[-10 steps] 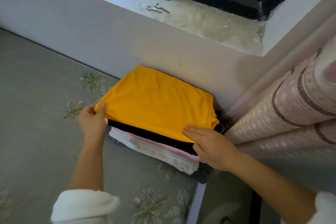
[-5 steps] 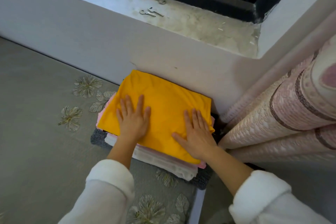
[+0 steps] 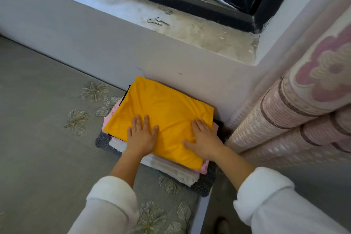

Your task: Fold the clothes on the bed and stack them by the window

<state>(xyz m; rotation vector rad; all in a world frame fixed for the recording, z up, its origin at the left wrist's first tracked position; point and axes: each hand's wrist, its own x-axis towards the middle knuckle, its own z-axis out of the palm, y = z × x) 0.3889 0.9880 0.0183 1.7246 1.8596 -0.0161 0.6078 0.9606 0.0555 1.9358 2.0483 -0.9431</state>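
No legible text, labels, brands or numbers anywhere, tiny print on pink garment [image 3: 112,117] too small to read

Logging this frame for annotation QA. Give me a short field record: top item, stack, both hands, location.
top item: folded yellow garment, lying on the stack
stack below: white layer, pink layer, dark grey piece at the bottom
left hand: flat, fingers straight, pressing the yellow garment
right hand: flat, pressing its near right part
location: grey bed cover, against the wall under the window sill
sill: small metal pieces
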